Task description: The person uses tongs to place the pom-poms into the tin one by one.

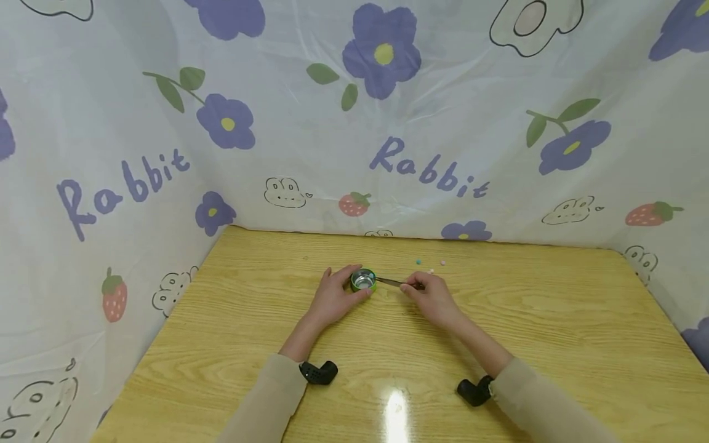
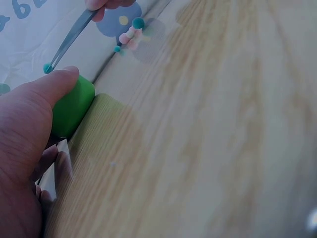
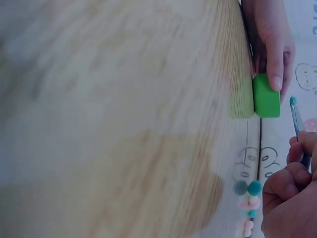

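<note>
A small round container (image 1: pixel 364 288), green outside and shiny metallic inside, stands upright on the table. My left hand (image 1: pixel 334 298) holds it from the left, thumb on the near side and fingers round the far side. In my right hand (image 1: pixel 434 300) is a pair of tweezers (image 1: pixel 392 282), pinched between thumb and fingers and pointing left. Their tips grip a small teal pompom (image 2: pixel 47 68), which hangs above the container's rim. The right wrist view also shows this pompom (image 3: pixel 293 100) at the tweezer tips, with the green container wall (image 3: pixel 267 99) below.
Several loose pompoms lie beyond my right hand, among them a teal one (image 1: pixel 418 262), a pink one (image 1: pixel 443 263) and a white one (image 1: pixel 431 271). The wooden table (image 1: pixel 554 320) meets a patterned cloth (image 1: pixel 310 135) at its back and sides.
</note>
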Demonstrator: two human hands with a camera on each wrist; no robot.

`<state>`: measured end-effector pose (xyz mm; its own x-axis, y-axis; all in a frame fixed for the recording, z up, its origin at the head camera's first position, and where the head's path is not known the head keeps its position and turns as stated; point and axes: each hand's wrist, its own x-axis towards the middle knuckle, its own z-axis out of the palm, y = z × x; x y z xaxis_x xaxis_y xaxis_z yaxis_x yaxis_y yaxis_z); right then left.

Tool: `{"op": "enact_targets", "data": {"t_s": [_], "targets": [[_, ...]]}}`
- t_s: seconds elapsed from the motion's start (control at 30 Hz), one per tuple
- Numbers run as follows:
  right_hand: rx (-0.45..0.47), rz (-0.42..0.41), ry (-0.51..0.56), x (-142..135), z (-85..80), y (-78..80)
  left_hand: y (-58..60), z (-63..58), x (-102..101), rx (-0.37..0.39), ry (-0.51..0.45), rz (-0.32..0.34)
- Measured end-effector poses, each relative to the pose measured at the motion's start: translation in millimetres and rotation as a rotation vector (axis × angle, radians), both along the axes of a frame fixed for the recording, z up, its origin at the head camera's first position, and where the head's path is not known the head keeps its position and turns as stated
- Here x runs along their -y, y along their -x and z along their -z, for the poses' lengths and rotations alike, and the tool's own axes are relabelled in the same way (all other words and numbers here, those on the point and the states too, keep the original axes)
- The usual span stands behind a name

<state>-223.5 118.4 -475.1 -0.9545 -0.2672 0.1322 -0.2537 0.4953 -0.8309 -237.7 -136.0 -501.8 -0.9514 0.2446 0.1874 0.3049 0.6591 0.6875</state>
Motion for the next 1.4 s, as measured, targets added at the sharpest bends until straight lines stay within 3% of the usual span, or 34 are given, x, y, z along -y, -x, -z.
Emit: {"op": "enact_targets", "data": {"t_s": [0.8,1.4], "targets": [[0.001,-0.009,0.001,1.2,1.4,-2.0,1.8,1.2,-2.4,-0.002,0.004,0.003],[0.043,0.047,0.039,-35.2,2.7,-7.0,1.4,2.4,0.7,-0.002,0.01,0.002]]}}
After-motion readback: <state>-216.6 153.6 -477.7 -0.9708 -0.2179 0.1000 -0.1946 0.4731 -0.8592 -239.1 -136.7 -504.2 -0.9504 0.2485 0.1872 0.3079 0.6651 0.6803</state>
